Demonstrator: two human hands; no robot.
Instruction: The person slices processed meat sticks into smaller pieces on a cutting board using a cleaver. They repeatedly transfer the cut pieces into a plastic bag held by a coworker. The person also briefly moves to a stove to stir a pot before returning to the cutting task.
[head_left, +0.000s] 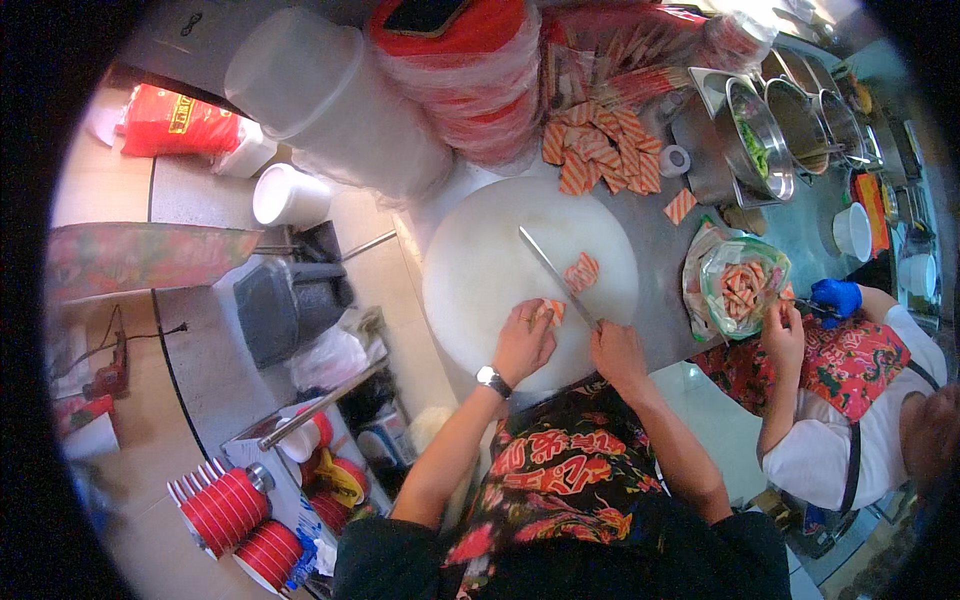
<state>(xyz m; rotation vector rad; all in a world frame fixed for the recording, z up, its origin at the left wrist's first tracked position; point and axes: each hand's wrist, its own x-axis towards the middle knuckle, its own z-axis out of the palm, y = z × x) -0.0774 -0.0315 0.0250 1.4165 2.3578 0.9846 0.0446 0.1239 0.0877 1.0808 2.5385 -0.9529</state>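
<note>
On the round white cutting board (480, 247), my left hand (525, 341) presses down on a small orange-and-white striped packet (555, 310). My right hand (618, 351) grips the handle of a long knife (555, 271), whose blade points up and to the left across the board. Right of the blade lies a small group of striped pieces (583, 272). Beyond the board is a heap of similar striped packets (600, 146), with a single packet (680, 206) apart from it on the metal counter.
At the right, a co-worker with one blue-gloved hand (836, 300) works beside a plastic bag of striped pieces (742, 289). Steel pots (759, 142) stand at the upper right. Wrapped stacks of red containers (465, 90) and clear containers (337, 97) border the board's far side.
</note>
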